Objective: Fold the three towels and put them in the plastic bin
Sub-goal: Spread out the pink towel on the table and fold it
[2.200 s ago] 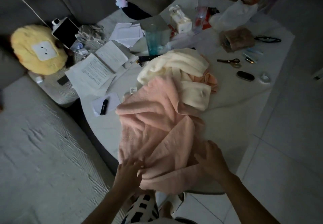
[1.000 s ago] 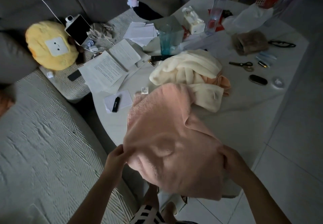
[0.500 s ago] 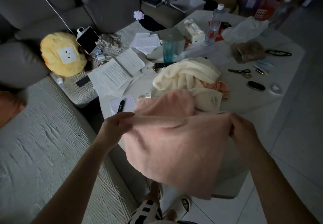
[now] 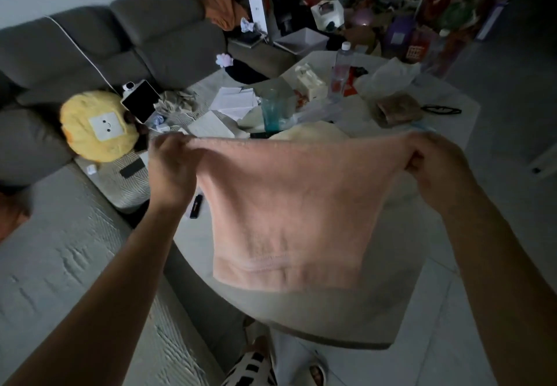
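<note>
A pink towel [image 4: 292, 205] hangs spread out in the air above the near part of the white table [image 4: 361, 310]. My left hand [image 4: 173, 165] pinches its top left corner and my right hand [image 4: 434, 162] pinches its top right corner. Just behind the towel's upper edge a cream towel [image 4: 310, 132] shows on the table; the rest of it and any third towel are hidden by the pink one. A clear plastic bin [image 4: 319, 111] seems to lie behind the cream towel, mostly hidden.
On the far table stand a teal glass [image 4: 272, 111], a water bottle [image 4: 342, 66], a tissue box [image 4: 310, 84], papers [image 4: 235, 104], a brown pouch [image 4: 398, 108] and glasses [image 4: 441, 110]. A grey sofa [image 4: 120, 51] with a yellow plush [image 4: 96, 126] lies left.
Both hands took hold of the crumpled pink towel by its corners and lifted it off the table, spreading it wide; it now hangs higher and hides the other towels.
</note>
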